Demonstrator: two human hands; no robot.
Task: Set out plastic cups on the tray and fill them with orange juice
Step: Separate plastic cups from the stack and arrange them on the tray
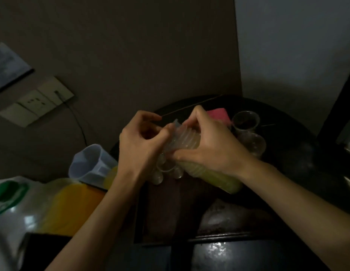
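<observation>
Dim light: a sideways, ribbed stack of clear plastic cups (185, 140), yellowish below. The right hand (213, 145) grips it; the left hand (140, 142) pinches the end rim.

There were two loose plastic cups (246, 119), one cup stack (187, 138), one measuring jug (90, 165), one juice canister (68, 204), perhaps three smaller cups (160, 174).

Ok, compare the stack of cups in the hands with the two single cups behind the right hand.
The stack of cups is nested and lies tilted on its side; the two single cups stand upright, mouths up. The stack is gripped by the right hand, the left hand pinching its end cup; the single cups sit untouched on the dark round surface. Both are clear plastic.
</observation>
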